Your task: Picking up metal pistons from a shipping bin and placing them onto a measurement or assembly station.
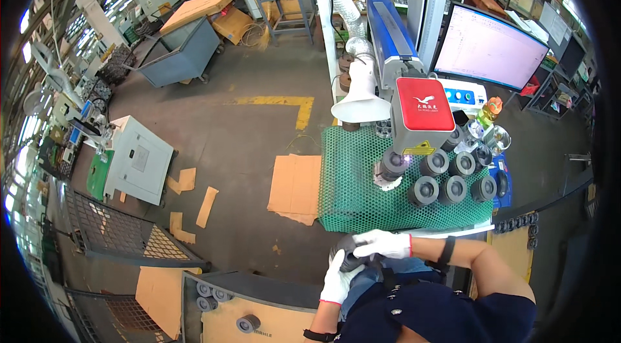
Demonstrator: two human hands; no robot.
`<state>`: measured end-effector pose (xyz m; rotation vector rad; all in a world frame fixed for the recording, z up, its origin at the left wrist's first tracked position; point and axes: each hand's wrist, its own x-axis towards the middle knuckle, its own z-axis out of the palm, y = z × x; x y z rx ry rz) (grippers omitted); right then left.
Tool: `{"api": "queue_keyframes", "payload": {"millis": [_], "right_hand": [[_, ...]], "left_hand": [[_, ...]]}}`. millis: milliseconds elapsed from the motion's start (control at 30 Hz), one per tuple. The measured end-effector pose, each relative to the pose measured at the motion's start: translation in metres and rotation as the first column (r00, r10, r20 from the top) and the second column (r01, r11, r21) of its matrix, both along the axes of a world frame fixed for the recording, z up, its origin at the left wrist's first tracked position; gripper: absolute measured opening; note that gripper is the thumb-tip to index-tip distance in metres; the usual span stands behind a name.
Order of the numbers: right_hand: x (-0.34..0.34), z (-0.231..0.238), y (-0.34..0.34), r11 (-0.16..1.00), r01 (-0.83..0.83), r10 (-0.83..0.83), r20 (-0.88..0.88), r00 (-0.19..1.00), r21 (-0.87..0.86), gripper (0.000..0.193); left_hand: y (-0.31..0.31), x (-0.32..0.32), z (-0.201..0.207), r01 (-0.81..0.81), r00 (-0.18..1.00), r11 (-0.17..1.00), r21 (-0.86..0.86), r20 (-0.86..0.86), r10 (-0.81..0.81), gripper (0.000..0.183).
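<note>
Both my hands wear white gloves and meet close to my body, just in front of the green-matted bench. Between them is a dark grey cylindrical piston (pixel 347 251). My left hand (pixel 337 280) grips it from below and the left, while my right hand (pixel 380 244) has its fingers closed over its upper right side. The gloves hide much of it. On the bench, another dark piston (pixel 392 165) sits under the red-fronted laser marking head (pixel 423 113), with a small purple glow at its edge. Several more pistons (pixel 454 189) stand in rows to its right.
The green honeycomb mat (pixel 352 188) covers the bench. A white funnel-shaped hood (pixel 362 100) hangs left of the laser head. A monitor (pixel 490 45) stands at the back right. Lower left, a bin (pixel 284 323) lined with cardboard holds several pistons. Flat cardboard (pixel 294 188) lies on the floor.
</note>
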<state>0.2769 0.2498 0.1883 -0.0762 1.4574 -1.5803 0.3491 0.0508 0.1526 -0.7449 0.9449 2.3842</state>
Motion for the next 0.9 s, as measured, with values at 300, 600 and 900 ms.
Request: {"api": "queue_keyframes", "payload": {"millis": [300,600,900], "right_hand": [[-0.172,-0.043,-0.01,0.49,0.396,0.738,-0.612,0.286,0.776,0.023],[-0.176,-0.021,-0.008,0.535,0.636,0.612,-0.774,0.161,0.556,0.033],[-0.039,0.027,0.103,0.598,0.26,0.639,-0.647,0.416,0.758,0.042]], "left_hand": [[-0.023,0.02,-0.045,-0.217,0.975,0.916,-0.337,-0.022,0.223,0.065],[0.001,0.001,-0.048,-0.163,0.982,0.918,-0.36,0.034,0.188,0.054],[0.006,-0.056,-0.046,0.011,0.991,0.895,-0.446,-0.114,-0.069,0.051]]}}
